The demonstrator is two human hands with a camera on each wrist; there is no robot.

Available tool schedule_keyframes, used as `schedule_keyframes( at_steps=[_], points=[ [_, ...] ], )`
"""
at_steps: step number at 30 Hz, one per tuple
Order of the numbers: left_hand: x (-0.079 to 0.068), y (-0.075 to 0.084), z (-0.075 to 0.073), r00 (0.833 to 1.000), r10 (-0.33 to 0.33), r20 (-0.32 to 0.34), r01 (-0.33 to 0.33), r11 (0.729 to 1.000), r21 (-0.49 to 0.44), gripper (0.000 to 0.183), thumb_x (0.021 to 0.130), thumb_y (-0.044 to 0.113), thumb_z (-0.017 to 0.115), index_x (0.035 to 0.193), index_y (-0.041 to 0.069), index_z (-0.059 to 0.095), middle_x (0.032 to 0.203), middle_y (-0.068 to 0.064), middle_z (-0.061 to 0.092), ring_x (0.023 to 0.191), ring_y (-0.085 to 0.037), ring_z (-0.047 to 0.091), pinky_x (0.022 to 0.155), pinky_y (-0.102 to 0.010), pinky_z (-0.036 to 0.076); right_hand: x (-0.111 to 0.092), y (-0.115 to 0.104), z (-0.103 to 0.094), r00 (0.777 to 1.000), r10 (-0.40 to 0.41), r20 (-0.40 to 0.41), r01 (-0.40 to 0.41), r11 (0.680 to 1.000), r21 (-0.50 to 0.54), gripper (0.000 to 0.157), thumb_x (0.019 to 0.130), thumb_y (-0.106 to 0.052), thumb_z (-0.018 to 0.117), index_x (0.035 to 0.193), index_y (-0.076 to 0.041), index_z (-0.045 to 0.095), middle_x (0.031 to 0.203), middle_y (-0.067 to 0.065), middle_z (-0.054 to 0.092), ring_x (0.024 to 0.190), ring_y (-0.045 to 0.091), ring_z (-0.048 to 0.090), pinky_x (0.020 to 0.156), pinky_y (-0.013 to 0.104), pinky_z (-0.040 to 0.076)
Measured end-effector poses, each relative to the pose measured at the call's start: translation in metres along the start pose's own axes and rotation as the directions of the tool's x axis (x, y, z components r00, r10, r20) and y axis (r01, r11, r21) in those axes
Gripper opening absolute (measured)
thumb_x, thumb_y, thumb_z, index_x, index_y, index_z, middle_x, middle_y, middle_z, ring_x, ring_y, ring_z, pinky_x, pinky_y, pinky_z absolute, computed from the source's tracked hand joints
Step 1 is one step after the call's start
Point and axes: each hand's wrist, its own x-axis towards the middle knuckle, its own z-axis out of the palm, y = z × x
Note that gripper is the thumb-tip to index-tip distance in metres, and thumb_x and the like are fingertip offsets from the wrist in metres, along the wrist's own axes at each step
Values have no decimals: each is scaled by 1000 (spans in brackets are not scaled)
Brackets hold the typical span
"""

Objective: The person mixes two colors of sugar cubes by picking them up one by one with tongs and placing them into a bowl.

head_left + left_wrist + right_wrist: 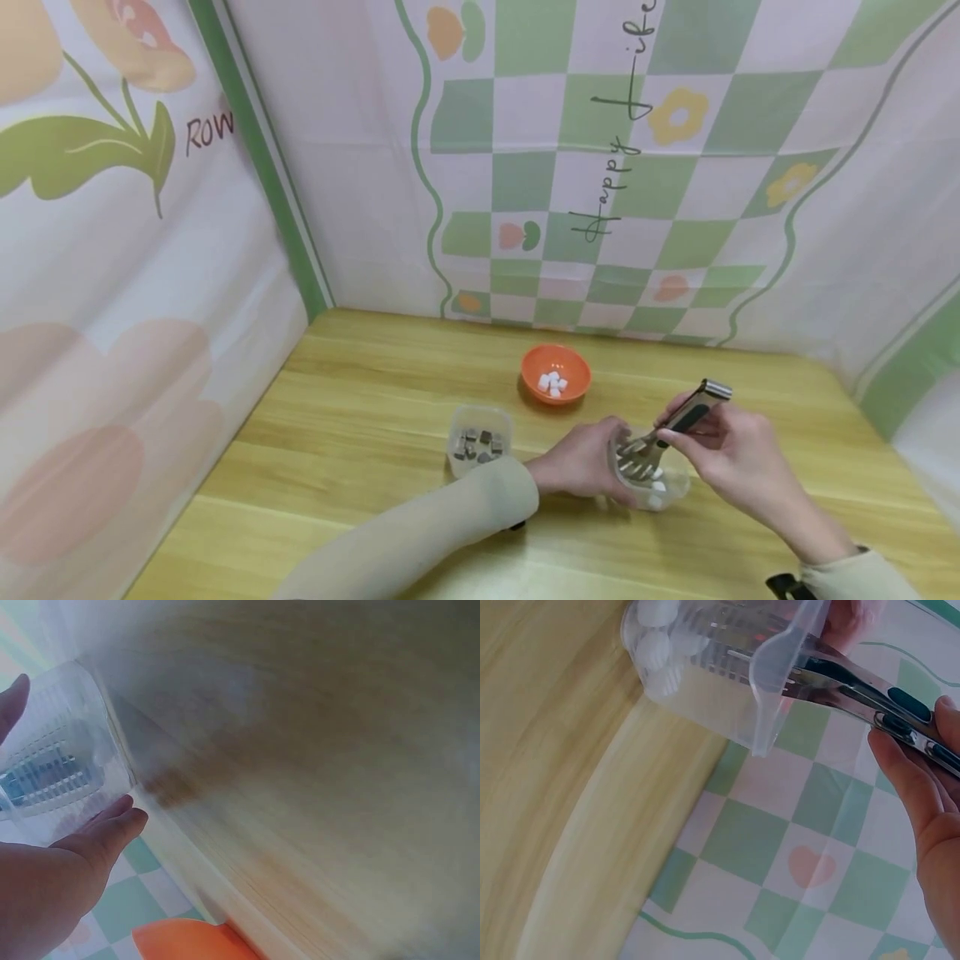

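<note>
My left hand [581, 462] grips a clear plastic container [677, 493] from its left side, thumb and fingers on opposite walls. Several small white cubes [654, 649] lie at the bottom of this container. With my right hand [738, 454] I hold metal tongs [688, 413] by their handles, which have dark inlays. The slotted heads of the tongs reach down inside the container, near the white cubes. In the right wrist view the thumb and fingers pinch the tong arms from both sides.
An orange bowl [529, 385] with several white cubes stands farther back on the wooden table [360, 400]. Left of my left hand is a second clear container [456, 421] holding several dark cubes, partly behind the left sleeve. Patterned cloth walls [360, 208] border the table.
</note>
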Motion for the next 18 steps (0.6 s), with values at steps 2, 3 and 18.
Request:
schedule_keyframes(
  at_steps=[2,3,18],
  points=[
    [0,0,0,1000,-1,2,1,1000,1,89,67,32,103,142,17,57,127,11,66,107,1,60,92,-15,48,0,0,2,1000,-7,5,7,1000,3,43,73,20,85,105,-1,67,92,7,75,79,3,73,65,17,60],
    [0,0,1,1000,-1,2,1,1000,2,89,67,32,103,142,17,57,127,11,66,107,1,60,92,-15,48,0,0,3,1000,-11,7,10,1000,9,43,73,20,85,105,-1,67,92,6,75,79,3,73,65,18,60],
    [0,-1,0,1000,4,12,-4,1000,14,91,67,34,103,144,17,55,128,10,66,109,0,60,92,-15,49,-1,0,9,1000,-23,-17,24,998,54,43,74,25,82,105,0,67,90,6,75,78,6,73,66,18,60]
  ],
)
